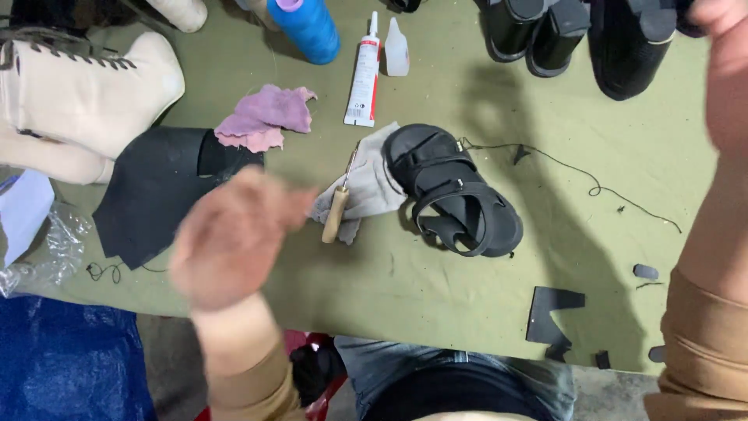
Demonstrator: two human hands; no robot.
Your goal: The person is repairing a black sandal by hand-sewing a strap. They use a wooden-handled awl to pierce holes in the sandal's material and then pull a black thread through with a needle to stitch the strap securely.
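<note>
Head view shows a blurred left hand point(234, 238) hovering open and empty near a wooden-handled awl point(337, 209) lying on a grey cloth point(372, 183) beside a black sandal point(452, 191), right hand point(725, 70) raised, its grip unclear.

Both hands empty, blurred: left hand point(234, 238) open mid-air, right hand point(725, 62) raised.

I see an olive-green cloth-covered table point(405, 288). On it lie a black strapped sandal point(452, 191), a grey rag point(370, 187) under a wooden-handled awl point(337, 210), a white glue tube point(364, 74), a crumpled pink cloth point(265, 117) and a black rubber sheet point(156, 191).
</note>
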